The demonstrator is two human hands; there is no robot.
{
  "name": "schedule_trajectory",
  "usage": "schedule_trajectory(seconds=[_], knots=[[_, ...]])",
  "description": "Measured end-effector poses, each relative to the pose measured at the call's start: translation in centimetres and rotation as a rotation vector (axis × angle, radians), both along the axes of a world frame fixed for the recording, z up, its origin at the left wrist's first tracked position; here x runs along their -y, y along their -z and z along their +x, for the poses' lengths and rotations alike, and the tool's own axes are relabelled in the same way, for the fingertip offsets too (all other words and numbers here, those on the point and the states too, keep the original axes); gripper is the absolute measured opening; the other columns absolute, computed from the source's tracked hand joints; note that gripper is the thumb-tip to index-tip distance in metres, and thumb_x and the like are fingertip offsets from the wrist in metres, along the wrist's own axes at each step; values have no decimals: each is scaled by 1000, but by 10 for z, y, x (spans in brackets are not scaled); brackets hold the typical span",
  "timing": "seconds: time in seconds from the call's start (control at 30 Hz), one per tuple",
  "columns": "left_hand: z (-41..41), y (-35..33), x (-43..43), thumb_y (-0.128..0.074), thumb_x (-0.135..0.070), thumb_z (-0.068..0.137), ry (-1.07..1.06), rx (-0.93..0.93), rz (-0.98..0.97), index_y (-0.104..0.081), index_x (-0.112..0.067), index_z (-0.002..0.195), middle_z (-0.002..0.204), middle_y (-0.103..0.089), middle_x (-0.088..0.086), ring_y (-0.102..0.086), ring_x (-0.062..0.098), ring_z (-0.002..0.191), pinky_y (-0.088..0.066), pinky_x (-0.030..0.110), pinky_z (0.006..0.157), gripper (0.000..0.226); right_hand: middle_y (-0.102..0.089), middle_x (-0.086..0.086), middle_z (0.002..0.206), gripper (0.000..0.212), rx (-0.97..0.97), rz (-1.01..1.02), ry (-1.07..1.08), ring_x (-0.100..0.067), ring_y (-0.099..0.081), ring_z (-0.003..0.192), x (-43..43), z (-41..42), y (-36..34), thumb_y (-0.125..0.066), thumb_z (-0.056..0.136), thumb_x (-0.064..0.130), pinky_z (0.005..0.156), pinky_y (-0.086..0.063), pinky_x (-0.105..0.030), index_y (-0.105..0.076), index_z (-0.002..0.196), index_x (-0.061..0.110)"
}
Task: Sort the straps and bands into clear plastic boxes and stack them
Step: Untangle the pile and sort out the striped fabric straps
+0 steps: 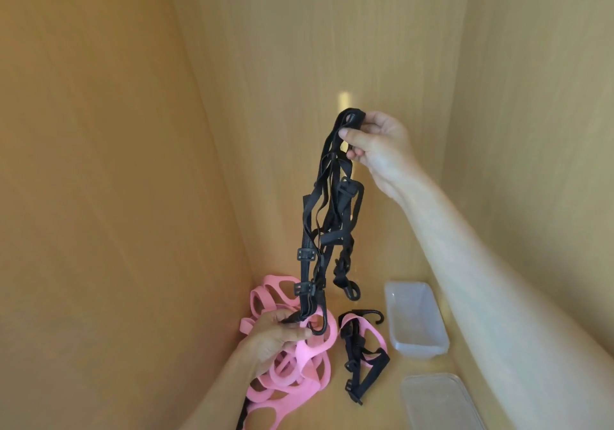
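Note:
A bunch of black straps (329,217) with buckles and hooks hangs stretched between my two hands. My right hand (375,145) pinches its top end high up. Low down, my left hand (282,333) grips the bottom end by a hook. Under my left hand lies a heap of pink bands (292,376) on the wooden surface. One more black strap (360,360), tangled with a pink band, lies to the right of the heap. A clear plastic box (415,320) stands open at the right, nothing inside it.
A second clear plastic piece (442,403), box or lid, lies at the lower right, partly cut off by the frame. Wooden walls (133,163) close in the space on the left, back and right.

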State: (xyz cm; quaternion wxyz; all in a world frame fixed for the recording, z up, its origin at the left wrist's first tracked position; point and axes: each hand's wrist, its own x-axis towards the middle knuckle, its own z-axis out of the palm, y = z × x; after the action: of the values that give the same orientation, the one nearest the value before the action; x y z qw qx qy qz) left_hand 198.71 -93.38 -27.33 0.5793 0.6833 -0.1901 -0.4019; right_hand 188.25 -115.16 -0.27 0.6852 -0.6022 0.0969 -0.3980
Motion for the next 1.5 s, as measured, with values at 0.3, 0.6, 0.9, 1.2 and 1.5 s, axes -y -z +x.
schedule_trajectory(seconds=[0.3,0.6,0.9,1.2,1.5], knots=[[2,-5,-4,-63,-5,96,12,-30,40,-79,-9,101,109,-76,14,-72,26,95,-55,34,81,18,-70,-9,101,21,22,-53,7,-5,-54,56,2,4,-14,-69,91,-2,57,-44,-23,-65,111,4],[5,-6,2,-65,-7,94,-140,133,135,-74,-9,106,99,-78,8,-74,25,94,-59,34,80,15,-72,-9,103,20,-10,-148,12,6,-54,46,-2,1,-19,-70,92,4,45,-38,-10,-69,111,9],[15,-28,18,-57,-10,97,6,531,361,-67,-17,90,73,-63,-3,-50,4,50,-39,16,49,14,-75,-8,109,33,-22,-232,24,-5,-71,81,-4,7,-33,-73,90,8,67,-55,-21,-68,122,5],[6,-122,31,-51,7,88,-138,596,99,-59,-16,115,122,-60,5,-62,20,106,-51,23,76,36,-75,-7,103,33,-17,-336,-16,-18,-70,81,-14,8,-49,-74,90,8,84,-59,-29,-67,122,4],[-7,-250,58,-70,-31,91,102,575,-263,-58,-9,130,119,-71,10,-68,22,105,-52,43,97,46,-68,-4,85,29,-6,-285,-153,-18,-58,70,-18,9,-40,-70,93,10,70,-56,-32,-66,121,8]])
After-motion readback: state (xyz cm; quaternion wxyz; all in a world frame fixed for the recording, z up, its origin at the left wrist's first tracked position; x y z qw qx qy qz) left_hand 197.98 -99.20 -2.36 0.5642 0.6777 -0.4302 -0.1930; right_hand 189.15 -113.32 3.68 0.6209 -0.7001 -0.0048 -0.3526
